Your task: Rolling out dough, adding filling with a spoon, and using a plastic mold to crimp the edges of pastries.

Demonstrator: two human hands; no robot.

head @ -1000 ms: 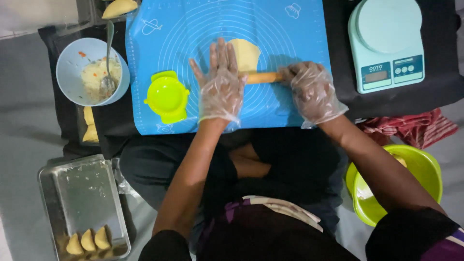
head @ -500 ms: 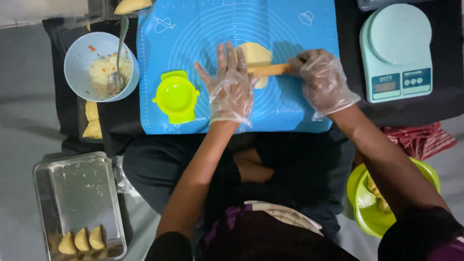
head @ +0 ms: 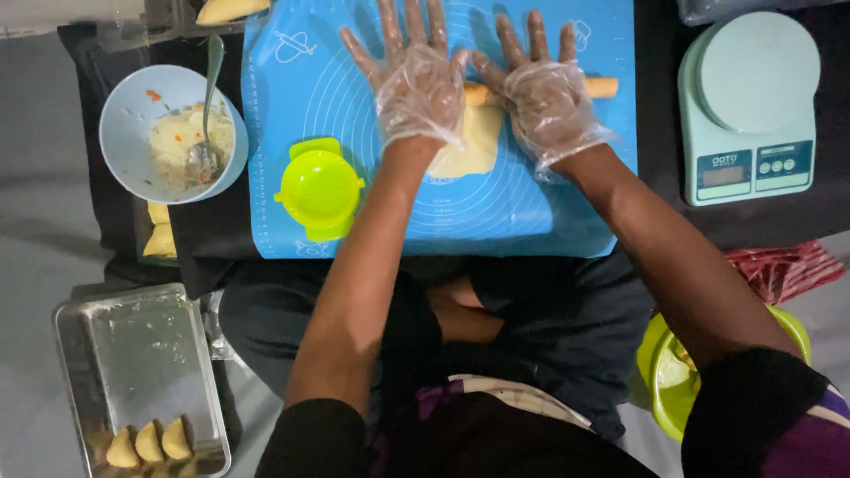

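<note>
Spread over the dark table is a blue baking mat [head: 549, 212]. Pale dough [head: 474, 142] lies near its far edge, under a wooden rolling pin [head: 602, 88], apparently pressed by left hand [head: 418, 84] and right hand [head: 549, 97], fingers splayed flat, grasping nothing.

Both hands [head: 482, 93] rolled the pin [head: 602, 87] forward.
</note>
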